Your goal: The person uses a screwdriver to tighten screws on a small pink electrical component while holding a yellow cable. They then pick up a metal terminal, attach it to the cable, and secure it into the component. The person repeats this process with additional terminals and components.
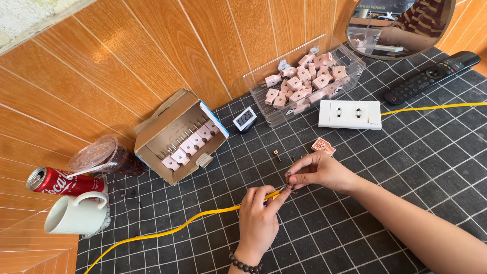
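My left hand pinches the end of a yellow cable that trails off to the lower left. My right hand meets it from the right, fingertips closed on a small metal part at the cable's tip. Just beyond my right hand lies a pink plug half-shell, and a loose brass pin rests on the black grid mat.
A cardboard box of pink plugs lies open at left. A clear bin holds several more. A white double socket with a yellow lead, a small digital clock, a remote, a round mirror, a white mug, a red can and a plastic cup stand around.
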